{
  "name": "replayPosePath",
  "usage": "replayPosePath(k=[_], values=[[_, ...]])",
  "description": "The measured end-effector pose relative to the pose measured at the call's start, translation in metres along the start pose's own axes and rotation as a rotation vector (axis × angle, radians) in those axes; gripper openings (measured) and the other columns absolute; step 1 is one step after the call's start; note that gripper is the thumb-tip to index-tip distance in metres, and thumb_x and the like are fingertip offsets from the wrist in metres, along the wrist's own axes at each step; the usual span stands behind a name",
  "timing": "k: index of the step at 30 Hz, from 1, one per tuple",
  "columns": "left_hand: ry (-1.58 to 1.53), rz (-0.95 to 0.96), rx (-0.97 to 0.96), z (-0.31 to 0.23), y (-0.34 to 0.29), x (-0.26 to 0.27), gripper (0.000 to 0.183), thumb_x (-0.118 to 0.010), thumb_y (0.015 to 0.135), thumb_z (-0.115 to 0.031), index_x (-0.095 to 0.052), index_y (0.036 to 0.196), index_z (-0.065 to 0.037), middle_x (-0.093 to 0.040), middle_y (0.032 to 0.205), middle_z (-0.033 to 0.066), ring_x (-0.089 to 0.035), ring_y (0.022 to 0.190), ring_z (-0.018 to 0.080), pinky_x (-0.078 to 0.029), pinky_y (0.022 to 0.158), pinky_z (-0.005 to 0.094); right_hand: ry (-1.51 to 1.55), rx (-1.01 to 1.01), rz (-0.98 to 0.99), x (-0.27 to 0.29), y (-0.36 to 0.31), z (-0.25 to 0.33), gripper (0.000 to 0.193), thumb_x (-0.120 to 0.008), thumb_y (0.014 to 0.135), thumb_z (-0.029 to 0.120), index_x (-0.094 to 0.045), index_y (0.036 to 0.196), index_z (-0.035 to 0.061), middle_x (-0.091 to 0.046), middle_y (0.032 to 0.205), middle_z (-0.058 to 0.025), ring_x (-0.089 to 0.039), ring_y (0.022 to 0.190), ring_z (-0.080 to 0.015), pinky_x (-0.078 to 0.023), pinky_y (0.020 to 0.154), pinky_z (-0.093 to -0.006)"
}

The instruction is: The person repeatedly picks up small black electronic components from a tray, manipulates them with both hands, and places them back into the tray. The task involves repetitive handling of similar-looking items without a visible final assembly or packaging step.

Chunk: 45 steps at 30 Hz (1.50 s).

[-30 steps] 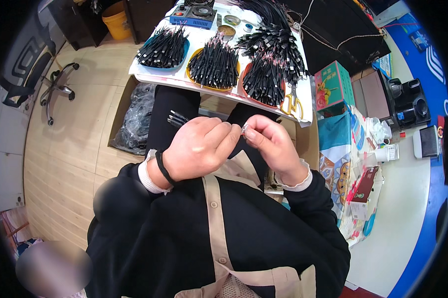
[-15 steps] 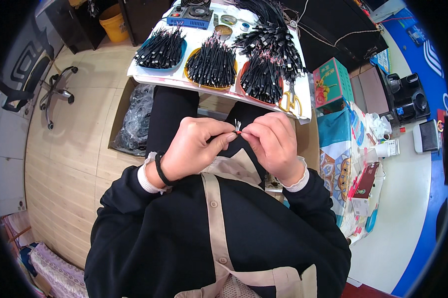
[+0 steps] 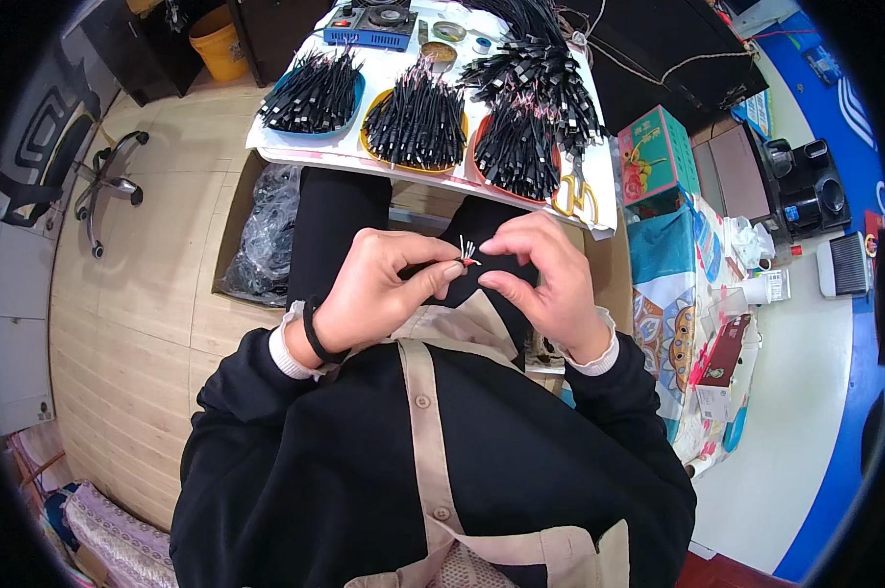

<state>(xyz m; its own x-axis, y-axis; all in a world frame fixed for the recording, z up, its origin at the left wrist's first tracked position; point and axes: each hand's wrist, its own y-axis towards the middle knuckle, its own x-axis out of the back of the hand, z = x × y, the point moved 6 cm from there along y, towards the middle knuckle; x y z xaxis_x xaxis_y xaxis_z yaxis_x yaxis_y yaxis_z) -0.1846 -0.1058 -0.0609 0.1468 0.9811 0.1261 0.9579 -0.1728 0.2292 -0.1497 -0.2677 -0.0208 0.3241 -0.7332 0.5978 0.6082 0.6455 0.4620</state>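
Note:
Above my lap, my left hand pinches a small bunch of thin wires between thumb and forefinger. Pale ends fan upward from the bunch, and a bit of red shows near the fingertips. Just to the right, my right hand holds nothing; its thumb and fingers are parted beside the wire ends. On the white table ahead, short black cables fill a blue tray, a yellow tray and an orange-red tray.
More black cables are heaped at the table's right, above gold-handled scissors. A blue device stands at the back. Under the table sits a box with clear plastic bags. A green carton stands to the right.
My right thumb and fingers have come apart and let go of the wires. The left hand keeps its pinch, and the wire ends now spread wider.

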Motion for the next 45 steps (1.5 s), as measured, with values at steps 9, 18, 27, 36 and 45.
replayPosePath(k=[9, 18, 27, 36, 45], values=[[0.33, -0.027, -0.356, -0.024, -0.008, -0.001, 0.012, -0.067, 0.086, -0.003, -0.068, 0.094, 0.005, -0.069, 0.076, 0.0081, -0.066, 0.065, 0.013, -0.05, 0.056, 0.0277, 0.208, -0.115, 0.021, -0.011, 0.0, 0.0, 0.017, -0.074, 0.08, 0.01, -0.062, 0.091, 0.004, -0.058, 0.086, -0.0049, -0.055, 0.074, -0.0172, -0.044, 0.064, -0.0277], [-0.496, 0.41, 0.05, -0.001, -0.004, -0.009, 0.012, -0.063, 0.091, -0.004, -0.069, 0.096, 0.006, -0.066, 0.08, 0.0055, -0.059, 0.069, 0.0082, -0.048, 0.064, 0.0235, 0.109, 0.136, 0.154, -0.004, 0.005, 0.023, 0.023, -0.075, 0.077, 0.009, -0.064, 0.096, 0.0048, -0.064, 0.091, -0.0078, -0.062, 0.077, -0.0231, -0.05, 0.066, -0.0331], [-0.667, 0.286, 0.176, 0.012, -0.003, -0.013, 0.009, -0.064, 0.09, -0.003, -0.067, 0.095, 0.005, -0.064, 0.08, 0.0039, -0.056, 0.065, 0.006, -0.044, 0.059, 0.019, 0.122, 0.144, 0.191, -0.007, -0.002, -0.003, 0.013, -0.071, 0.078, 0.002, -0.061, 0.085, 0.0039, -0.061, 0.082, -0.008, -0.058, 0.069, -0.0262, -0.048, 0.065, -0.0322], [-0.888, 0.245, 0.136, 0.016, -0.006, -0.008, 0.013, -0.065, 0.089, -0.004, -0.065, 0.098, 0.006, -0.062, 0.075, 0.0057, -0.053, 0.061, 0.0087, -0.041, 0.056, 0.0211, -0.086, 0.178, -0.013, 0.009, -0.003, 0.001, 0.039, -0.078, 0.072, 0.014, -0.066, 0.108, 0.0035, -0.067, 0.098, -0.0111, -0.063, 0.086, -0.0269, -0.051, 0.076, -0.0347], [-0.906, 0.375, 0.18, 0.007, -0.011, -0.014, 0.013, -0.067, 0.088, -0.003, -0.067, 0.097, 0.005, -0.064, 0.076, 0.0054, -0.056, 0.063, 0.0085, -0.043, 0.057, 0.0215, 0.066, 0.397, -0.029, -0.004, 0.006, 0.038, 0.022, -0.076, 0.072, 0.006, -0.065, 0.091, 0.0028, -0.062, 0.083, -0.0079, -0.061, 0.072, -0.024, -0.049, 0.062, -0.0336]])
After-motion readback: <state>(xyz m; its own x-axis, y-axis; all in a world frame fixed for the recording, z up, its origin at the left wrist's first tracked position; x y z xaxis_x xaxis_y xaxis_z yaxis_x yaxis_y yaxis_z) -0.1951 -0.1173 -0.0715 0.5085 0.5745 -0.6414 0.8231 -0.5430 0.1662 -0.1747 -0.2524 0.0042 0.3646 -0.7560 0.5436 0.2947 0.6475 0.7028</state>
